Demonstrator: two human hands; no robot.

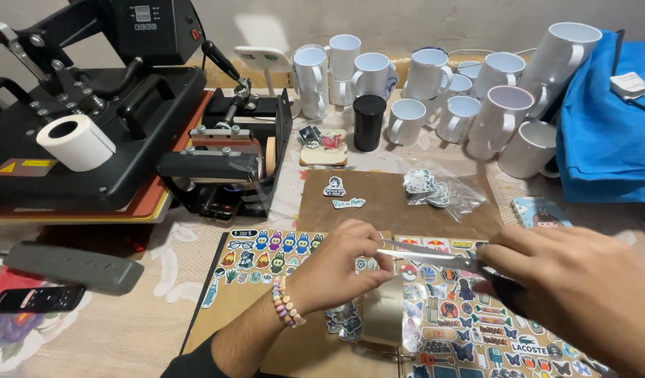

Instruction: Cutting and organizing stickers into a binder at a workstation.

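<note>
scissors (434,255) at board centre, blades pointing to 9 o'clock | right hand (581,294) closed around their handles | left hand (340,262) pinching a small sticker piece at the blade tips | sticker sheets (280,255) beneath | plastic bag (441,190) at 12 o'clock | white mugs (469,98) beyond | heat press (91,105) at 10 o'clock
</note>
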